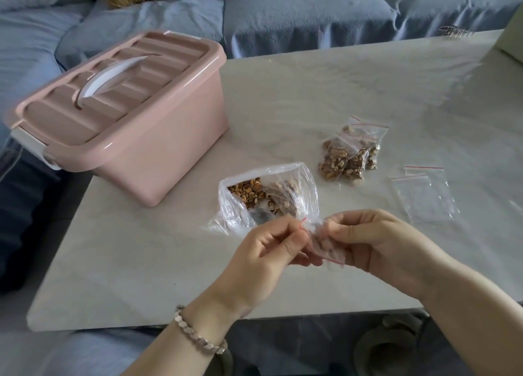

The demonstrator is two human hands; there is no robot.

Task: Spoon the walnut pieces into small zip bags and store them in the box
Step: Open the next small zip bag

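Observation:
Above the near part of the table, my left hand (267, 251) and my right hand (368, 241) both pinch a small zip bag (325, 244) with a red seal line and a few walnut pieces inside. Just behind them lies a large clear plastic bag (300, 177), open, with loose walnut pieces (252, 193) and a spoon (261, 215) in it. Several filled small zip bags (349, 152) lie in a pile at the middle right. The pink storage box (158, 138) with a white handle stands at the left, lid on.
Empty small zip bags (424, 194) lie flat at the right of the white marble table (141, 276). A blue sofa (311, 13) with a mustard cushion runs behind the table. A bracelet is on my left wrist.

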